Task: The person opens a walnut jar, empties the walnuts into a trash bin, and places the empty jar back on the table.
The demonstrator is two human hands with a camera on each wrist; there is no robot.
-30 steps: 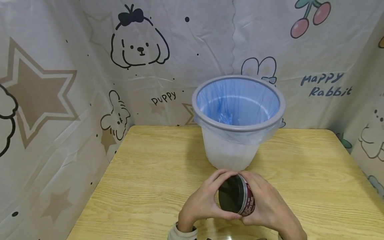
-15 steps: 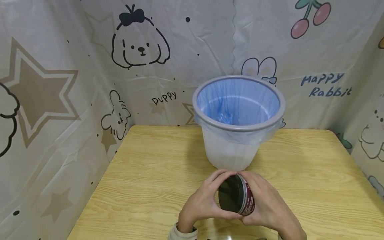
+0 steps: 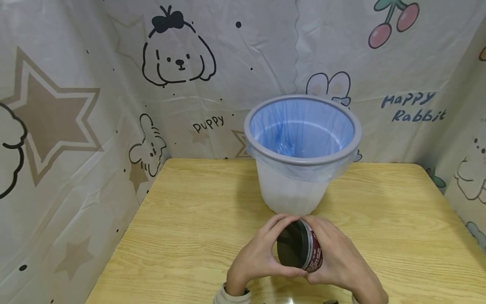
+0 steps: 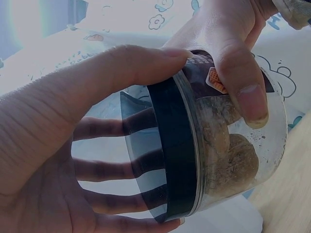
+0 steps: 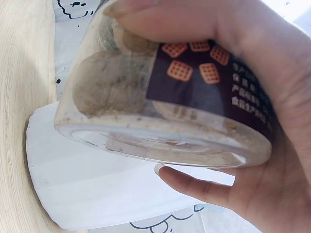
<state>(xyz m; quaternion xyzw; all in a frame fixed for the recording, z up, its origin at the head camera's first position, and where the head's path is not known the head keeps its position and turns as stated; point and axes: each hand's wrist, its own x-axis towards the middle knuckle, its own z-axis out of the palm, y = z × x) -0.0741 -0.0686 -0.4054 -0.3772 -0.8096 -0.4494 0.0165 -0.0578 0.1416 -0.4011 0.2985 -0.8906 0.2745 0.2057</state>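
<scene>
A clear jar [image 4: 233,160] with brown lumps inside is held tilted on its side between both hands, over the front of the table. My left hand [image 3: 253,258] grips the dark lid [image 3: 291,249], thumb on one edge and fingers spread around the other. In the left wrist view those fingers show through the lid's tinted top. Around the jar's body curls my right hand [image 3: 338,257], its thumb lying along the side. The maroon label [image 5: 199,82] carries small waffle pictures and white print. The lid sits on the jar's rim.
Just beyond the hands stands a whitish bin [image 3: 292,194] with a grey rim [image 3: 300,161] and a blue bag liner [image 3: 319,126]. The wood-grain table [image 3: 182,236] is bordered by a printed cloth [image 3: 228,93] at the back and sides.
</scene>
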